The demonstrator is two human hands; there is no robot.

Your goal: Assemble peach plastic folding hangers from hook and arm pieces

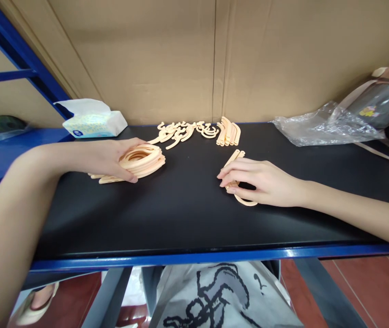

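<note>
My left hand [119, 157] is wrapped round the left side of a stack of beige looped pieces [153, 166], with the thumb in front and the fingers behind. The stack rests on the black tabletop, and straight ends stick out below my palm. On the right, my right hand [249, 180] curls over a few beige curved pieces [237, 155] lying on the table. Its fingertips close on their middle, while straight ends show behind and a bent end shows below. How many pieces lie under these fingers is hidden.
Small beige hooked pieces [180, 132] lie scattered at the back, beside a bundle of curved beige tubes [227, 132]. A tissue pack [95, 123] stands back left; a clear plastic bag [327, 127] lies back right. Cardboard [167, 59] walls the back, and a blue edge [194, 258] runs along the front.
</note>
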